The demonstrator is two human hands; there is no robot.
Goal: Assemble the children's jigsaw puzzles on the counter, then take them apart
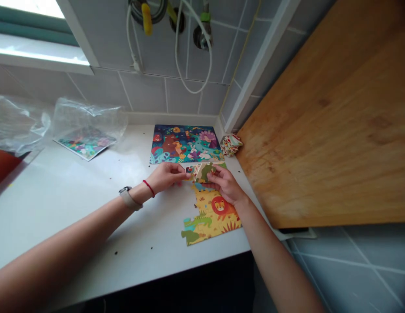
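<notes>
My right hand (224, 183) is closed around a stack of jigsaw puzzle pieces (205, 172), held above the table. From the left, my left hand (168, 176) pinches a small puzzle piece (189, 170) at the edge of that stack; whether it is apart from the stack is hard to see. Below both hands lies a partly joined jigsaw puzzle (210, 213) with a red lion and a green crocodile on yellow. Its upper part is hidden behind my right hand. Behind the hands, a dark blue forest picture (187, 144) with animals lies flat.
A pile of puzzle pieces (231, 144) sits in the back right corner by a wooden panel (333, 117). Clear plastic bags (88, 113) lie at the back left, one over a printed sheet (88, 145). A white cable (210, 56) hangs on the tiled wall.
</notes>
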